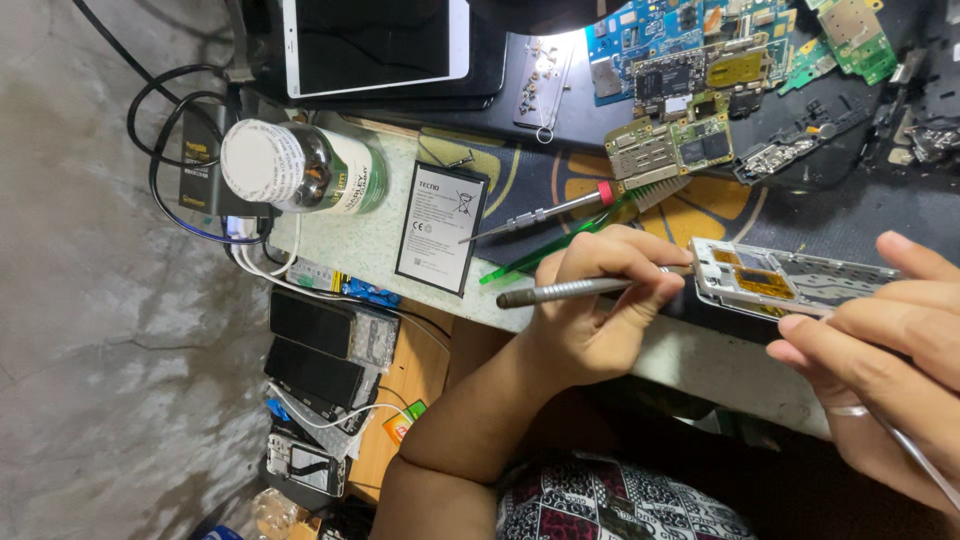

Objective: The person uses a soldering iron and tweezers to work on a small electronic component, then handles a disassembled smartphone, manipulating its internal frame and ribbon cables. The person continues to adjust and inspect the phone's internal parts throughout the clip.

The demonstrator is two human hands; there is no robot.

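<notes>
Messy counter (380, 240) w/ phone parts; left hand (590, 300) fingers are pinching a metal tool (560, 291), tip pointing sideways at the phone frame (790, 280), which right hand (880, 340) fingers are gripping.

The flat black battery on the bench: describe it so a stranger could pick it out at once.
Start at the pale green bench top and find the white-capped bottle lying on its side. Just beside the bottle, toward the red-collared screwdriver, lies the battery. It is the only thin black rectangle with a white border and a printed label there, unlike the green circuit boards farther along.
</notes>
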